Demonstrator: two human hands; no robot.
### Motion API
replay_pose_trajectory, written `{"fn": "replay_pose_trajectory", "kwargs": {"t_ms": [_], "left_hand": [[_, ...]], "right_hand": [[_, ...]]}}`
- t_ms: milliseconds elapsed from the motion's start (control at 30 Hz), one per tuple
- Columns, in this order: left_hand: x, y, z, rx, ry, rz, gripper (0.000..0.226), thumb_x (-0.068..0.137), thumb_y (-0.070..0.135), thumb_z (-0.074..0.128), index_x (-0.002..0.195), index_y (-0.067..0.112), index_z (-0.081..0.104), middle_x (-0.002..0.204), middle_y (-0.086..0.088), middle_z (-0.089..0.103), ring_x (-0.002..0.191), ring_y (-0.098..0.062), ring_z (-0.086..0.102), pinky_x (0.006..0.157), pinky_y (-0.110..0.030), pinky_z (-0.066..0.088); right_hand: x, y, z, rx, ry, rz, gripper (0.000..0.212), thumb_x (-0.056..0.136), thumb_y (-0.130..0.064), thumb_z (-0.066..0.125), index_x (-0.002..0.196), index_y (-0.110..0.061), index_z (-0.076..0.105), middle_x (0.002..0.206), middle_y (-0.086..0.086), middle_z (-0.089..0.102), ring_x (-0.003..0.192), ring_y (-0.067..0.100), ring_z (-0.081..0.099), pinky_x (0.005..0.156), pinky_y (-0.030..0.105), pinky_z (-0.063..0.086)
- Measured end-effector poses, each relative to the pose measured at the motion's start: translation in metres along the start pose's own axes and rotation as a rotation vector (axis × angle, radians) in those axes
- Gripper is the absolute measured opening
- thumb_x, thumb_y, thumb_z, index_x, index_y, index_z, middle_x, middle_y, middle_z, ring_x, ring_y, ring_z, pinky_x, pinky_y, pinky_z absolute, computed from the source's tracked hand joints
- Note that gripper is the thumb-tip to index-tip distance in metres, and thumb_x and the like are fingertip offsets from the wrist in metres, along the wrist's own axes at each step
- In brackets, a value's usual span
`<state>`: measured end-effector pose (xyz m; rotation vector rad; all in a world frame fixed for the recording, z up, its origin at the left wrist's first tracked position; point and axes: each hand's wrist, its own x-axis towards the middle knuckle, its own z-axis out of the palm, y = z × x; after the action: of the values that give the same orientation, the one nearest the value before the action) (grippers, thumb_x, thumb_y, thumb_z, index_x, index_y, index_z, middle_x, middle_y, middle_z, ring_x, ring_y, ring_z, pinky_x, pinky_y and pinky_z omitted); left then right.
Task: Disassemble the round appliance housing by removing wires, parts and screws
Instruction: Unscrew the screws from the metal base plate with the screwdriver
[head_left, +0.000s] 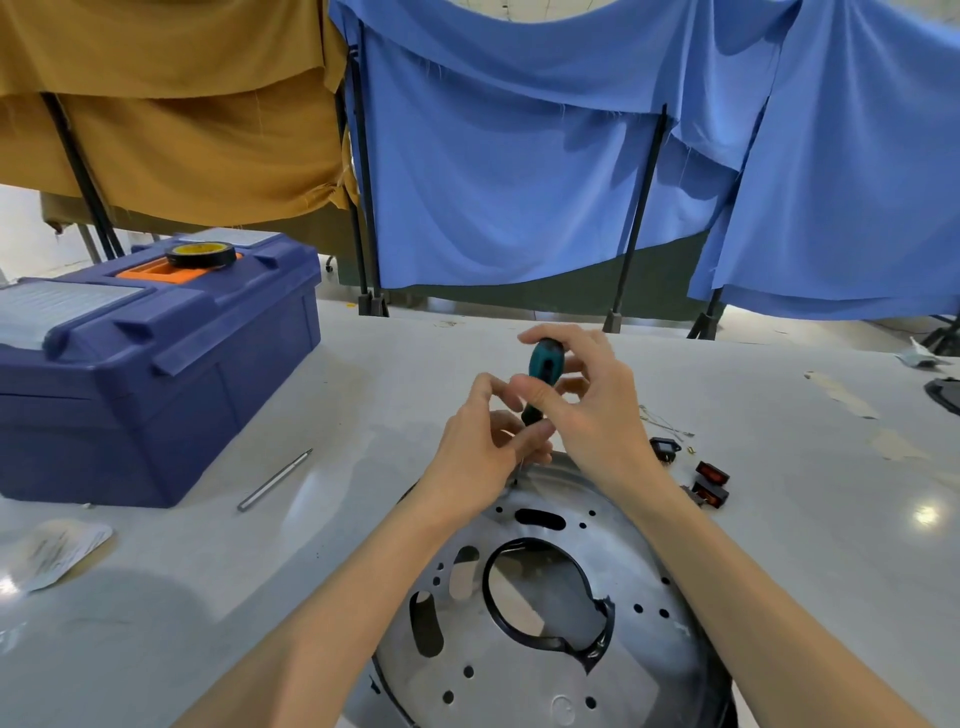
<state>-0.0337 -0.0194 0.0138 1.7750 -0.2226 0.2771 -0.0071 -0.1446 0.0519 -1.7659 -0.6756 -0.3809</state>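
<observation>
Housing: flat on the table, near edge, between the forearms.
Screwdriver: upright, tip at the housing's far rim.
Right hand: curled round the teal handle.
Left hand: fingers pinch the screwdriver low down.
Switches: on the table, right of the housing.
Toolbox: far left, tape on its lid.
Rod: beside the toolbox.

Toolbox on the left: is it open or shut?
Shut. The lid sits flat on the toolbox, and a tape roll rests on it.
</observation>
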Motion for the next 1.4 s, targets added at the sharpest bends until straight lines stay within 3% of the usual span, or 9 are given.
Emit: {"fn": "replay_pose_trajectory", "kwargs": {"t_ms": [167, 367, 533, 700, 867, 1033, 1133, 1233, 1400], "left_hand": [[0.0002, -0.0001, -0.0009, -0.025, -0.049, -0.014, 0.022, 0.103, 0.017, 0.040, 0.121, 0.014, 0.052, 0.094, -0.010, 0.073, 0.087, -0.018, 0.072, 0.086, -0.038, 0.057], [0.0001, -0.0013, 0.0001, 0.039, 0.020, -0.002, 0.018, 0.093, 0.029, 0.060, 0.103, 0.024, 0.046, 0.078, -0.003, 0.074, 0.074, -0.012, 0.071, 0.068, -0.022, 0.055], [0.0006, -0.0008, 0.0012, 0.036, -0.051, -0.026, 0.019, 0.103, 0.021, 0.039, 0.109, 0.017, 0.057, 0.092, -0.008, 0.073, 0.086, -0.024, 0.070, 0.087, -0.049, 0.054], [-0.0016, -0.0003, 0.0018, 0.092, -0.002, -0.019, 0.023, 0.092, 0.036, 0.058, 0.108, 0.022, 0.049, 0.080, -0.001, 0.074, 0.077, -0.010, 0.071, 0.083, -0.036, 0.056], [0.0001, 0.0011, 0.0006, 0.093, -0.037, 0.008, 0.019, 0.101, 0.023, 0.044, 0.112, 0.016, 0.057, 0.086, -0.007, 0.073, 0.081, -0.020, 0.071, 0.085, -0.046, 0.055], [-0.0001, 0.0003, 0.0013, 0.111, 0.015, 0.000, 0.019, 0.094, 0.029, 0.057, 0.110, 0.019, 0.052, 0.081, -0.002, 0.074, 0.072, -0.012, 0.071, 0.074, -0.031, 0.057], [-0.0003, 0.0005, 0.0008, 0.116, -0.023, 0.035, 0.023, 0.102, 0.023, 0.041, 0.116, 0.015, 0.057, 0.086, -0.006, 0.073, 0.075, -0.014, 0.070, 0.068, -0.027, 0.055], [0.0011, -0.0007, 0.0006, 0.082, 0.010, 0.015, 0.011, 0.100, 0.019, 0.047, 0.104, 0.018, 0.057, 0.082, -0.007, 0.074, 0.075, -0.018, 0.071, 0.073, -0.033, 0.059], [0.0003, -0.0004, 0.0003, 0.155, 0.014, 0.044, 0.020, 0.097, 0.028, 0.053, 0.115, 0.024, 0.056, 0.075, -0.003, 0.071, 0.069, -0.014, 0.068, 0.068, -0.028, 0.057]], "right_hand": [[0.0012, 0.0007, -0.0057, 0.097, -0.004, 0.004, 0.043, 0.090, 0.008, 0.054, 0.119, -0.024, 0.058, 0.103, 0.001, 0.066, 0.093, 0.011, 0.067, 0.087, 0.027, 0.056], [0.0021, 0.0008, -0.0020, 0.012, 0.030, 0.010, 0.038, 0.082, -0.018, 0.073, 0.114, -0.035, 0.061, 0.107, -0.001, 0.059, 0.091, 0.006, 0.059, 0.083, 0.016, 0.051], [0.0004, 0.0008, -0.0059, 0.141, -0.008, 0.014, 0.040, 0.091, 0.008, 0.051, 0.119, -0.020, 0.060, 0.105, 0.004, 0.068, 0.092, 0.010, 0.068, 0.081, 0.023, 0.057], [0.0013, 0.0033, -0.0025, 0.013, 0.019, 0.019, 0.036, 0.082, -0.026, 0.073, 0.116, -0.033, 0.063, 0.105, -0.005, 0.058, 0.092, 0.005, 0.058, 0.084, 0.018, 0.051], [0.0008, 0.0051, -0.0047, 0.139, 0.039, 0.022, 0.034, 0.092, -0.001, 0.058, 0.119, -0.021, 0.055, 0.102, 0.000, 0.069, 0.089, 0.012, 0.069, 0.084, 0.025, 0.057], [0.0011, 0.0062, 0.0001, -0.034, 0.017, -0.008, 0.033, 0.085, -0.028, 0.069, 0.113, -0.040, 0.058, 0.116, -0.005, 0.048, 0.098, -0.005, 0.053, 0.082, 0.009, 0.047], [0.0020, 0.0053, -0.0034, 0.011, 0.073, 0.012, 0.045, 0.087, -0.016, 0.068, 0.125, -0.035, 0.055, 0.105, -0.005, 0.061, 0.091, 0.000, 0.060, 0.078, 0.010, 0.049], [0.0008, 0.0044, -0.0070, 0.104, 0.055, 0.008, 0.042, 0.092, 0.002, 0.055, 0.124, -0.025, 0.053, 0.104, 0.000, 0.067, 0.091, 0.005, 0.068, 0.082, 0.017, 0.054], [0.0007, 0.0031, -0.0021, -0.019, 0.027, -0.017, 0.039, 0.086, -0.017, 0.069, 0.119, -0.036, 0.059, 0.111, -0.001, 0.053, 0.093, 0.004, 0.056, 0.085, 0.017, 0.051]]}}
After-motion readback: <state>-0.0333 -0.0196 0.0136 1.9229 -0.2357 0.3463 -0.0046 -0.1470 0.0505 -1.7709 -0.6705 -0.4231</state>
